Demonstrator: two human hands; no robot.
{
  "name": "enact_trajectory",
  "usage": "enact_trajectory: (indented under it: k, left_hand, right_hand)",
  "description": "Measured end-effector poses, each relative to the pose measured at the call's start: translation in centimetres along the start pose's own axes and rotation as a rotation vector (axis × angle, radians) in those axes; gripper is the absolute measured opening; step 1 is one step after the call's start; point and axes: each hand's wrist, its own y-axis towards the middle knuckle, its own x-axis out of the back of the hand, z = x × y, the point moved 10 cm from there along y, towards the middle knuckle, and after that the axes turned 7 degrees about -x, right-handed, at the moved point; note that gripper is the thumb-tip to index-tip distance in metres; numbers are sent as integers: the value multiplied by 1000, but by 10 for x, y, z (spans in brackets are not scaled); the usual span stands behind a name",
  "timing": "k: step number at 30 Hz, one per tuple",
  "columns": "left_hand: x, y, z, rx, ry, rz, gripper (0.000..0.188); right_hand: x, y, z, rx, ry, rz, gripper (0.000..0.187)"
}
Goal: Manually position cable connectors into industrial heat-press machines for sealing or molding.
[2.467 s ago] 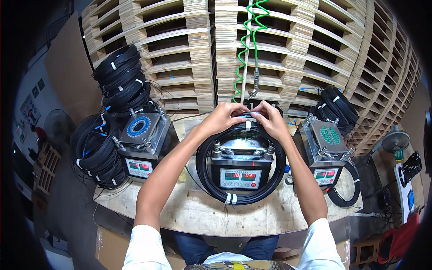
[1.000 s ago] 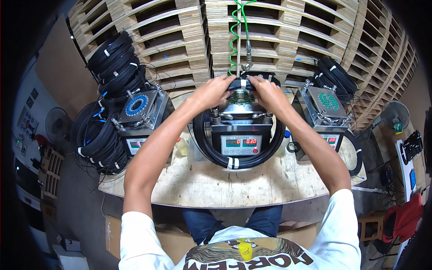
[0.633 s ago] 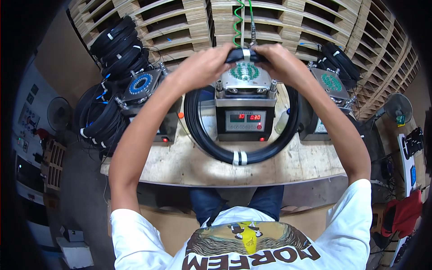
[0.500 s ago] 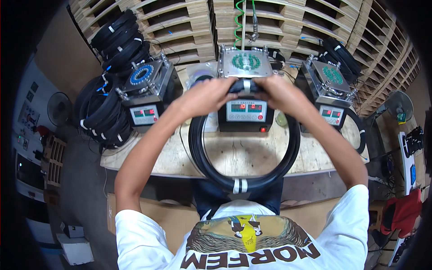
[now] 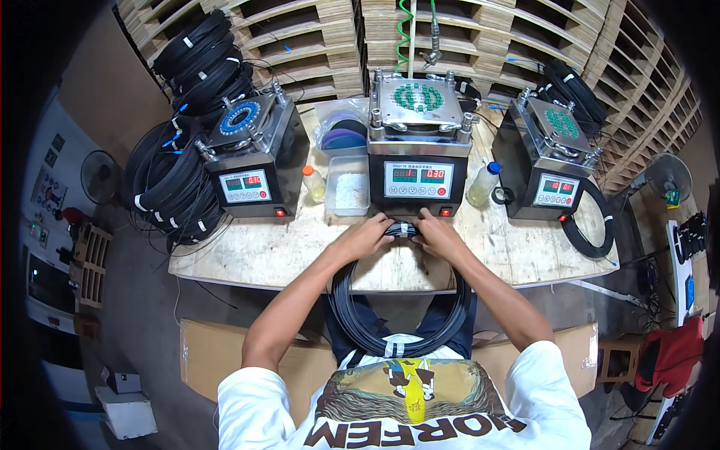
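Observation:
A coil of black cable (image 5: 348,309), bound with white tape, hangs upright as a ring over the table's front edge and down to my lap. My left hand (image 5: 365,237) is closed around its top beside a taped spot. On the other side of that tape, my right hand (image 5: 441,234) grips the same bundle. Both hands rest low in front of the middle machine (image 5: 418,206), a dark box with a lit display. On its metal top plate sits a ring of green pieces (image 5: 418,97). The fingertips are partly hidden by the cable.
Similar machines stand at left (image 5: 291,165) and right (image 5: 523,154). Between them are an orange-capped bottle (image 5: 316,189), a plastic tub (image 5: 331,202) of white material and a blue-capped bottle (image 5: 481,189). Black cable coils (image 5: 196,64) pile up at left; another coil (image 5: 604,234) lies at right.
Both hands have brought the cable coil down and toward me, away from the middle machine's front. The tub and bottles now show. The middle machine's display reads differently.

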Motion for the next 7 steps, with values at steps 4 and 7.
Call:
enact_trajectory:
  k: [4, 7]
  left_hand:
    - [-6, -8, 5, 47, 134, -114, 43]
    - [-6, -14, 18, 111, 44, -244, 46]
  right_hand:
    - [-9, -4, 12, 93, -263, -160, 35]
    - [-8, -4, 11, 66, -217, -271, 42]
